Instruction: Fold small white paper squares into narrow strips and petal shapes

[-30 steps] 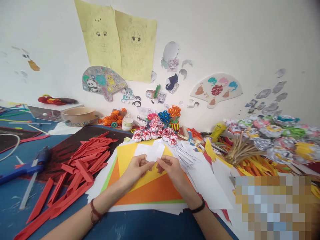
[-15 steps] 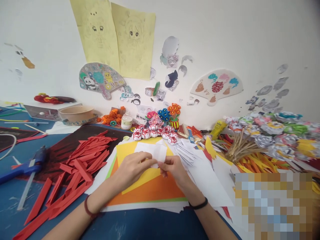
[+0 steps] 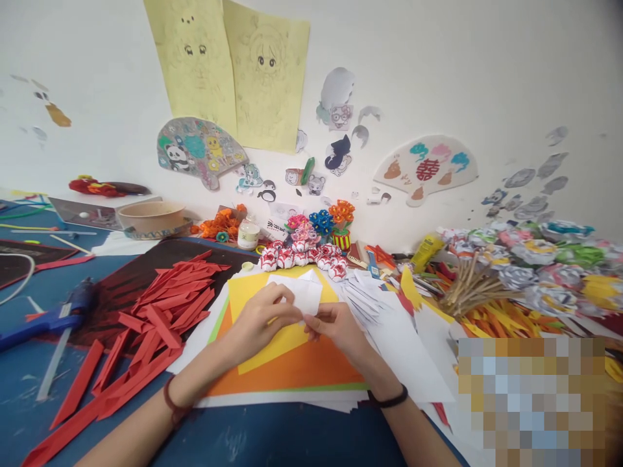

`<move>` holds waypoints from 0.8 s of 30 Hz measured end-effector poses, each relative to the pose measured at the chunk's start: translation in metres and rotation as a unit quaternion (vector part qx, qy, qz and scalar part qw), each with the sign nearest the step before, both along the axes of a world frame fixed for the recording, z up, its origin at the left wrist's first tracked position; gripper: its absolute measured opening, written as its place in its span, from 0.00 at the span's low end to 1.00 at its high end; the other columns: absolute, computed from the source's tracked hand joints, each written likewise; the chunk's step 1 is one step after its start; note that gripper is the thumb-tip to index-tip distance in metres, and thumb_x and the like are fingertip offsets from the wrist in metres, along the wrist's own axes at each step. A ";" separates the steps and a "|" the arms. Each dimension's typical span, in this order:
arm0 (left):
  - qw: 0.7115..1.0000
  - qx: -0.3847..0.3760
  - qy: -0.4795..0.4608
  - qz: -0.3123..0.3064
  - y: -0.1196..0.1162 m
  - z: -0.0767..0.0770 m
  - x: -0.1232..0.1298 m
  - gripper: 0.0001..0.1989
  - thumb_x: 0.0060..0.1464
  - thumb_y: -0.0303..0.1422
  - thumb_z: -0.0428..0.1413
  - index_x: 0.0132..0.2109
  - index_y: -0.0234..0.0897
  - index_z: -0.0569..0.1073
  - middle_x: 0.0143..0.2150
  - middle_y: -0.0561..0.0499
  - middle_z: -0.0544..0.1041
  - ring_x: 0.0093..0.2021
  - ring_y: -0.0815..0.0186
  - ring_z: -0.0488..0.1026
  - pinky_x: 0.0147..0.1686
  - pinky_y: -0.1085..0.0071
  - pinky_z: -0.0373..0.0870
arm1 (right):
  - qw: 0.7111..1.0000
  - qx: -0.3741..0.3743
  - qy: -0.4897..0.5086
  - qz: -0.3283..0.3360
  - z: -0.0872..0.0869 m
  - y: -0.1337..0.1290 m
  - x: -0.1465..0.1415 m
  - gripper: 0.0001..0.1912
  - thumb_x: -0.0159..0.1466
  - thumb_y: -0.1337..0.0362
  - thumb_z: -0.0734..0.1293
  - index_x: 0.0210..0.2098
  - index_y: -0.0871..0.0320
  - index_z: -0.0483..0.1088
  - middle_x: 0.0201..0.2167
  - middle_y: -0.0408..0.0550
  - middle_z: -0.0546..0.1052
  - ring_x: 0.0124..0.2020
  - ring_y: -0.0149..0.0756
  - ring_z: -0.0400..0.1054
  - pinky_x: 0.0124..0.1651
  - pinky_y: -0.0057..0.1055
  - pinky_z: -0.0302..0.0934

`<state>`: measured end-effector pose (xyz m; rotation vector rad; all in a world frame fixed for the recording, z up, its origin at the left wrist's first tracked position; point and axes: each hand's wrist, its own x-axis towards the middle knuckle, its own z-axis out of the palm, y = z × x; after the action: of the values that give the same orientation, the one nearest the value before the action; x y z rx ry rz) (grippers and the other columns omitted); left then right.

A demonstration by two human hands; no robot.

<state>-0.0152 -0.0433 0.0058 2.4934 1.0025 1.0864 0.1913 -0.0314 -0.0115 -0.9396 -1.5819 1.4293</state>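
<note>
Between my hands is a small piece of white paper [image 3: 305, 295], partly folded and held above a stack of coloured sheets. My left hand [image 3: 265, 321] pinches its left and lower edge with thumb and fingers. At its lower right corner, my right hand [image 3: 333, 327] closes thumb and fingertips on the same paper. Under the hands lie a yellow sheet [image 3: 243, 292] and an orange sheet [image 3: 292, 373], with white paper beneath. My fingers hide part of the paper's lower edge.
Folded red paper strips [image 3: 180, 305] are heaped at left, beside a blue glue gun [image 3: 68, 314]. Red-and-white paper flowers [image 3: 302, 254] stand behind the stack. White paper strips [image 3: 363, 301] lie right of it, and a bunch of paper flowers [image 3: 535, 259] lies far right.
The white paper has tilted and shifted slightly left between my hands. My left fingers are a little more bent, and the camera view has shifted slightly.
</note>
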 end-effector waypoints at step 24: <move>0.923 -0.206 -0.286 0.157 -0.008 -0.020 0.035 0.12 0.55 0.41 0.57 0.30 0.37 0.75 0.29 0.51 0.73 0.30 0.66 0.63 0.33 0.71 0.58 | 0.994 -0.054 0.072 -0.064 0.002 -0.010 -0.018 0.19 0.50 0.51 0.75 0.32 0.62 0.78 0.24 0.49 0.79 0.27 0.39 0.75 0.34 0.35 0.69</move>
<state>0.0199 -0.0518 -0.0139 1.5790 1.2908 1.4030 0.1734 -0.0415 -0.0091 -0.9599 -1.3261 1.4697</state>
